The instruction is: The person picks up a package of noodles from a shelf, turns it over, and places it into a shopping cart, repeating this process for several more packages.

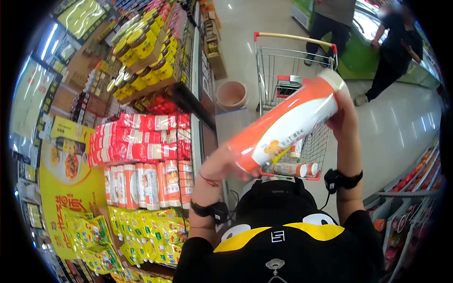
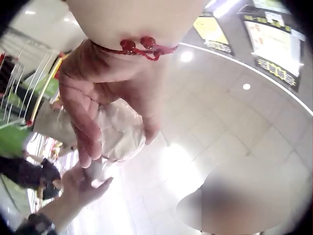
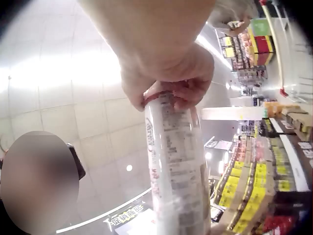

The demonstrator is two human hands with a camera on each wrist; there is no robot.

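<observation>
A long orange and white cylindrical package (image 1: 295,123) is held up at a slant between both hands, above the shopping cart. Its lower left end is gripped by the left hand (image 1: 225,162); in the left wrist view the fingers and thumb of the left hand (image 2: 115,88) curl round the clear-wrapped end (image 2: 120,132). The right hand (image 1: 344,118) grips the upper right end, and in the right wrist view the right hand (image 3: 168,73) is wrapped round the top of the package (image 3: 178,161), whose printed text panel shows. Similar packages (image 1: 290,169) lie in the cart (image 1: 321,146).
Shelves at the left hold more orange and white packages (image 1: 150,186), red and white bags (image 1: 141,137), yellow-lidded jars (image 1: 141,42) and yellow pouches (image 1: 146,231). A bucket (image 1: 231,95) stands beside the cart. Two people stand beyond it, by a green freezer case (image 1: 356,61).
</observation>
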